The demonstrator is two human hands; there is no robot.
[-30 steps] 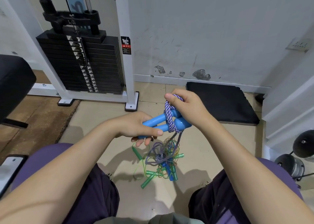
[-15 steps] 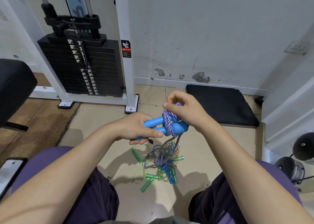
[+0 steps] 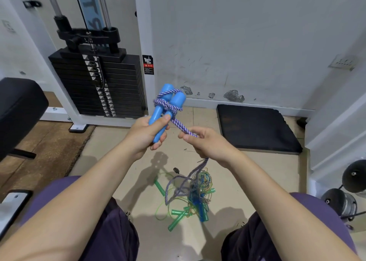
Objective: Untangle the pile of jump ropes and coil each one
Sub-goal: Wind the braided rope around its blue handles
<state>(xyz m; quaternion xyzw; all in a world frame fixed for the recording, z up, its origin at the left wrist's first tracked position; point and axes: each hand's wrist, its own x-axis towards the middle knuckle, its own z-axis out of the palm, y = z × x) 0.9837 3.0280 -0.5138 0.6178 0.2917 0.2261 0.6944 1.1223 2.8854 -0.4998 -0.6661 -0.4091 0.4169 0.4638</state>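
Note:
My left hand (image 3: 147,134) grips the lower ends of two light-blue handles (image 3: 168,104) held side by side and pointing up and away. A purple-and-white braided rope (image 3: 179,122) is looped around the handles and runs down to my right hand (image 3: 206,142), which pinches it. Below that hand the rope hangs into a tangled pile (image 3: 190,193) on the floor between my knees. The pile holds green handles (image 3: 177,218), a darker blue handle (image 3: 203,211) and thin green and blue cords.
A weight-stack machine (image 3: 97,82) with a white frame stands at the back left. A black mat (image 3: 255,128) lies by the wall on the right. A black padded seat (image 3: 17,110) is at far left, dumbbells (image 3: 348,193) at far right.
My left hand has raised and tilted the blue handles from lying level to pointing upward. My right hand has left the loops at the handles and moved down along the rope, pulling it taut.

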